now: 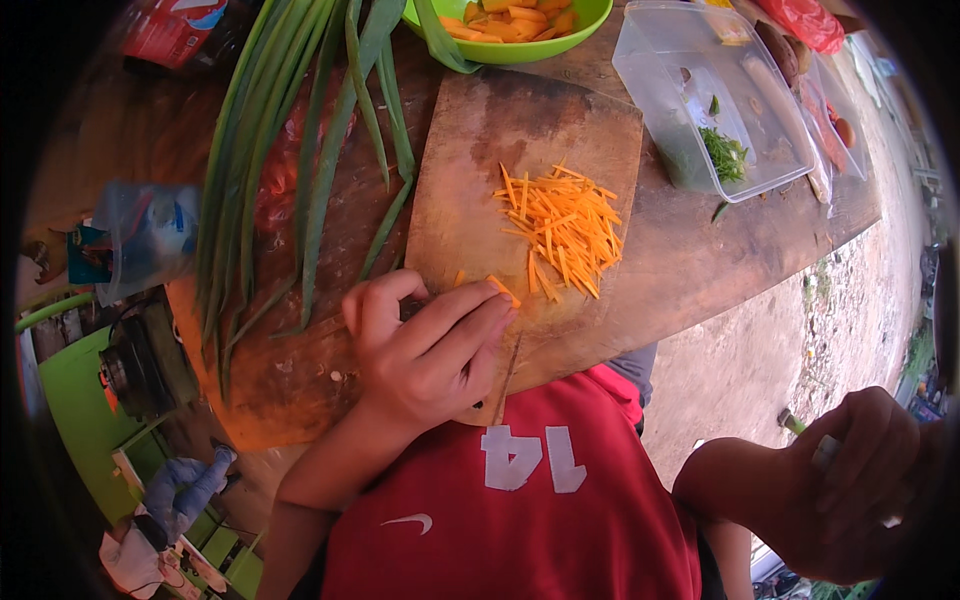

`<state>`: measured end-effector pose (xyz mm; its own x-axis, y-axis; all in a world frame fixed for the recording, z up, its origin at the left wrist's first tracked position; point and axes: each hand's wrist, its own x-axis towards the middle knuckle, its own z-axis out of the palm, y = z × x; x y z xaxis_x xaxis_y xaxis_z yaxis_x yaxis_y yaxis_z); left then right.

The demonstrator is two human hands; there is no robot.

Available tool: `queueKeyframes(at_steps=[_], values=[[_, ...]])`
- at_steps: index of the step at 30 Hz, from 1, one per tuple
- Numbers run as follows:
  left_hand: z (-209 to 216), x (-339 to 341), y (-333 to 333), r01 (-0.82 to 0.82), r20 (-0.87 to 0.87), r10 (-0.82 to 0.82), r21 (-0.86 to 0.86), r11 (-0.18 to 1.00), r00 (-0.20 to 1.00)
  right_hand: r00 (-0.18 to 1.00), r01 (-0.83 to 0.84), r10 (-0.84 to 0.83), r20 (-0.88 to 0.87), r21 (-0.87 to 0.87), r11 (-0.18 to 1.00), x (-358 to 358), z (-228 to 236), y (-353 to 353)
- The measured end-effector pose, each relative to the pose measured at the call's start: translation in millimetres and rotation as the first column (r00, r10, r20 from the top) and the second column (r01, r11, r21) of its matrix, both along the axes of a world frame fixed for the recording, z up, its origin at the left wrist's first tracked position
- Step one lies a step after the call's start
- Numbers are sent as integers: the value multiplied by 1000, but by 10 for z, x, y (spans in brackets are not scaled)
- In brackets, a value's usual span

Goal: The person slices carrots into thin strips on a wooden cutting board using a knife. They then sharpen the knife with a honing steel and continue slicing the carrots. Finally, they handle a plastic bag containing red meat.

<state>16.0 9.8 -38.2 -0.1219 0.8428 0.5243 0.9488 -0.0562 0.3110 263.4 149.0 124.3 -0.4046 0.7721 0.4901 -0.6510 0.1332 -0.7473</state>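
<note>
Right hand [862,480]: raised, fingers curled; whether they clasp anything cannot be told. Left hand [430,345]: fingers together, tips clamped on a carrot piece [505,291] on the wooden cutting board [475,140], near a heap of carrot strips [568,230]. Beyond lie green onion leaves [245,140], a clear plastic tub [650,75] and a green bowl [560,46].

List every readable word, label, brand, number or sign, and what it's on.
I won't copy text or brands; places only.
Red shirt: large white numerals, legible, upside down in this view.
Same shirt: small white curved mark, no lettering.
Red-labelled bottle, upper left: pale lettering, cut off and too blurred to read.
Teal packet, left: any print too small to read.
</note>
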Motion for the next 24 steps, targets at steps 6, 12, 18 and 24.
queueKeyframes(at_steps=[6,12,18,24], values=[[3,22,-36,-22,-45,22,0,1000,999,604,197,25,796,-180,964,-195,-687,-310],[13,32,-36,3,-44,-4,-26,1000,999,212,-257,-210,954,262,930,-213,-1020,-536],[30,37,-27,-3,-12,3,-39,999,1000,120,-417,-300,946,322,850,-175,-1055,-630],[66,8,-21,17,-16,-19,-72,997,1000,168,-411,-333,928,373,832,-187,-1087,-677]])
